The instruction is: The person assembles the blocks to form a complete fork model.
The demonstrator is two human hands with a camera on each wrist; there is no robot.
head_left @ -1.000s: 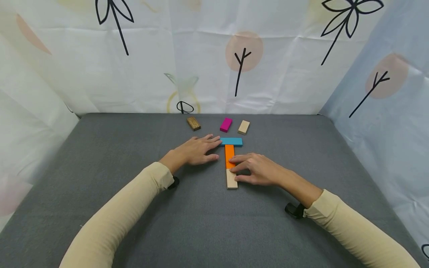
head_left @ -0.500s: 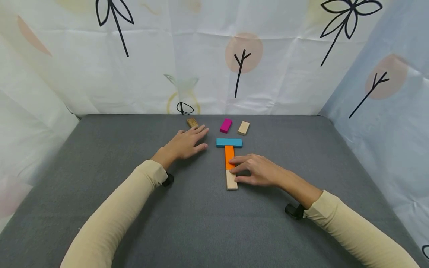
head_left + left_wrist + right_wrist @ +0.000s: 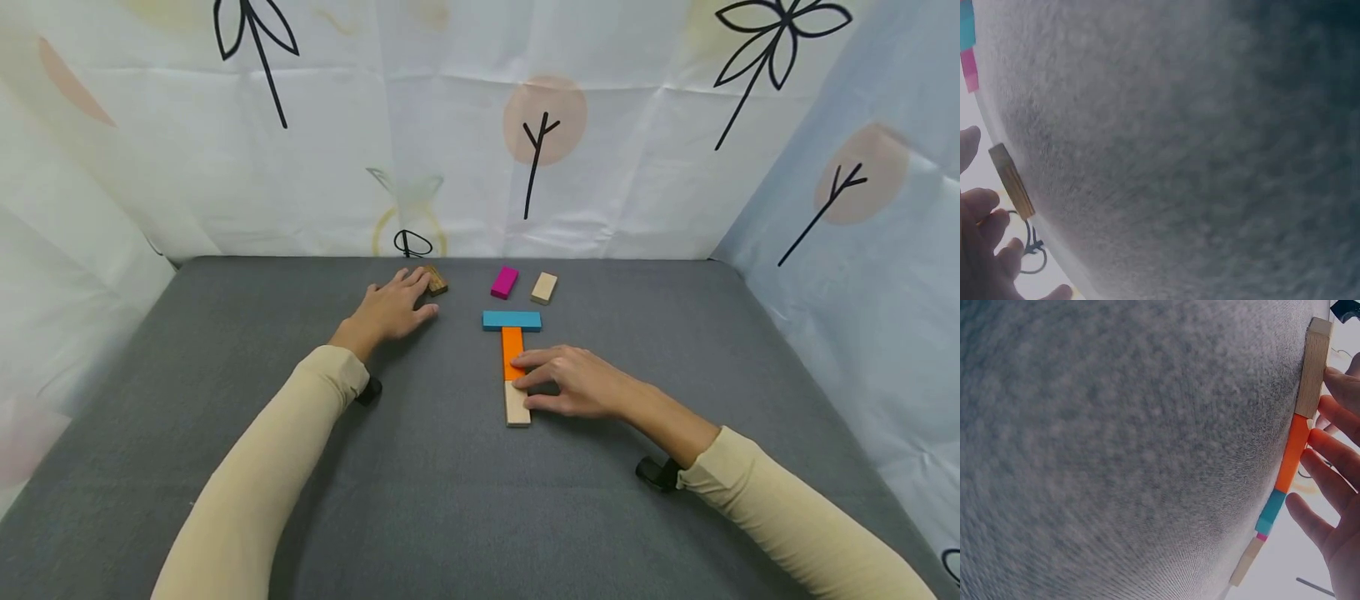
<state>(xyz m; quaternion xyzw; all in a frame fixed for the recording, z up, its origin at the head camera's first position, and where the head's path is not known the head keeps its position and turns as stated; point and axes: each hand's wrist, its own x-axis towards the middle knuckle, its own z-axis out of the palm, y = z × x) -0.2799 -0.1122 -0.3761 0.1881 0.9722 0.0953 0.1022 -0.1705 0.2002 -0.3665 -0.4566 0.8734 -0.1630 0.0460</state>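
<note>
My left hand (image 3: pixel 386 310) reaches to a brown wooden block (image 3: pixel 438 285) at the back left, its fingertips overlapping the block in the head view. In the left wrist view the brown block (image 3: pixel 1013 182) shows just beyond the spread fingers. With fingers spread, my right hand (image 3: pixel 581 382) rests its fingertips on an orange block (image 3: pixel 512 342) and a pale wooden block (image 3: pixel 517 408), which lie end to end. Across the far end of the orange block lies a blue block (image 3: pixel 512 321), forming a T with them.
Behind the T, a magenta block (image 3: pixel 505 282) and a second pale wooden block (image 3: pixel 543 287) lie on the grey tabletop (image 3: pixel 420 500). A patterned white cloth (image 3: pixel 465 125) hangs along the back edge and both sides.
My left hand has left the blue block and moved left and back to the brown block. My right hand has stayed where it was on the orange and pale blocks.
</note>
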